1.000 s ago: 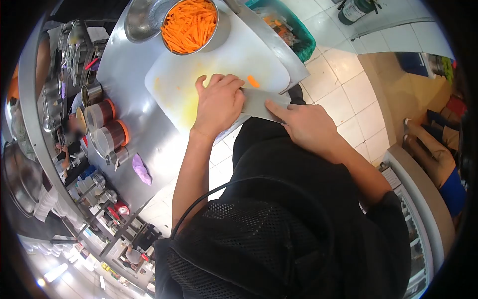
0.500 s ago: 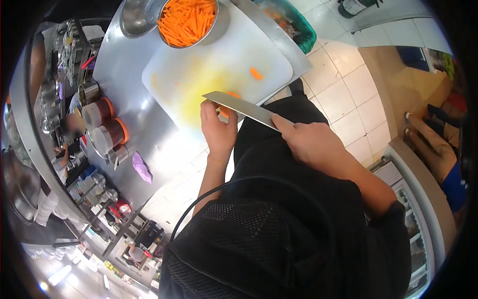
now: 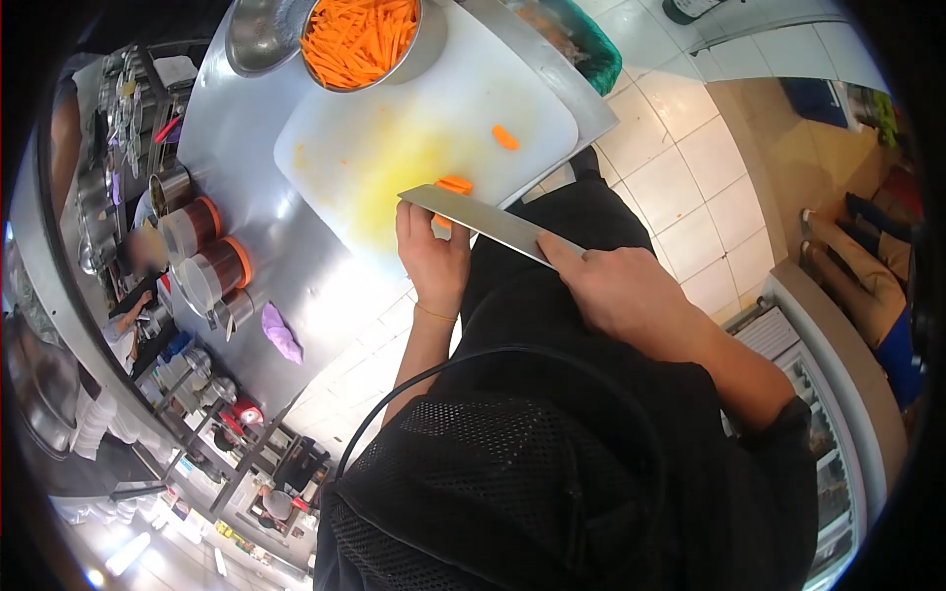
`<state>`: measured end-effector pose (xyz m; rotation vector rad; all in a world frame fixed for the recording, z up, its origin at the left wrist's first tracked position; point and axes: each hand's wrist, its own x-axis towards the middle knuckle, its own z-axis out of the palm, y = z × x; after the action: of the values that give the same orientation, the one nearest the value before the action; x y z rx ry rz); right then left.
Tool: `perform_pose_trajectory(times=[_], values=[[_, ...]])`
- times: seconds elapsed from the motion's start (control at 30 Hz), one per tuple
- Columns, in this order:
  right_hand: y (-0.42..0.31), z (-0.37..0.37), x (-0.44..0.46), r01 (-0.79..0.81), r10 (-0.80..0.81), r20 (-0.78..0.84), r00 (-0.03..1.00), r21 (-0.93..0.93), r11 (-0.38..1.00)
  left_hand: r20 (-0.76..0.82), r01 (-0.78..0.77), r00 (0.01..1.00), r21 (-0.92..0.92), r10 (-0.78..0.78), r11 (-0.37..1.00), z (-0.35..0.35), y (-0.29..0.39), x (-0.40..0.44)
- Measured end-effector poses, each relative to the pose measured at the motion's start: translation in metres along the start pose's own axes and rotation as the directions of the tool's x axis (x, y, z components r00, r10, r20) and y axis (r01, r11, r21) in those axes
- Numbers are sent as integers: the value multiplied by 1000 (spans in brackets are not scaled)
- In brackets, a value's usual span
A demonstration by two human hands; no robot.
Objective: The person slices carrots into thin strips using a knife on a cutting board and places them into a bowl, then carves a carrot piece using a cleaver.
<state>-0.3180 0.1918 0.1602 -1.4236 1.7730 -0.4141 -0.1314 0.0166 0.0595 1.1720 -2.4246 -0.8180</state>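
Observation:
My right hand [image 3: 623,294] is closed on a broad kitchen knife [image 3: 485,223], its index finger stretched along the blade. The blade crosses over a carrot at the near edge of the white cutting board [image 3: 345,138]. Behind the blade, on the board, lie carrot pieces [image 3: 453,185]. My left hand [image 3: 434,264] curls its fingers on the near side of the blade and grips the carrot [image 3: 442,221], mostly hidden by fingers and knife. Another carrot piece [image 3: 506,137] lies apart towards the board's right side.
A metal bowl of carrot sticks [image 3: 360,44] stands at the board's far edge, beside another metal bowl [image 3: 261,37]. Orange-rimmed containers [image 3: 229,264] and a purple cloth [image 3: 282,333] sit on the steel table [image 3: 236,128]. A green-lined bin [image 3: 601,64] is beyond the table's right edge.
More of the carrot pieces shows beyond the blade now. The knife and both hands keep nearly the same place; the whole view has shifted slightly.

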Motion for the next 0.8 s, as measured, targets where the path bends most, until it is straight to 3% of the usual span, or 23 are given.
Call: perform_pose_trajectory(times=[0.17, 0.33, 0.6, 0.8], values=[[-4, -5, 4, 0, 0, -12, 1000, 36, 999, -8, -3, 1000, -1, 3, 1000, 0, 1, 1], [0, -9, 20, -63, 52, 140, 989, 82, 995, -26, 2, 1000, -7, -3, 1000, 3, 0, 0], [8, -17, 43, -29, 10, 125, 992, 150, 988, -62, -99, 993, 41, 101, 994, 5, -7, -1], [10, -26, 53, -56, 24, 179, 983, 177, 983, -74, -82, 994, 13, 83, 997, 6, -4, -1]])
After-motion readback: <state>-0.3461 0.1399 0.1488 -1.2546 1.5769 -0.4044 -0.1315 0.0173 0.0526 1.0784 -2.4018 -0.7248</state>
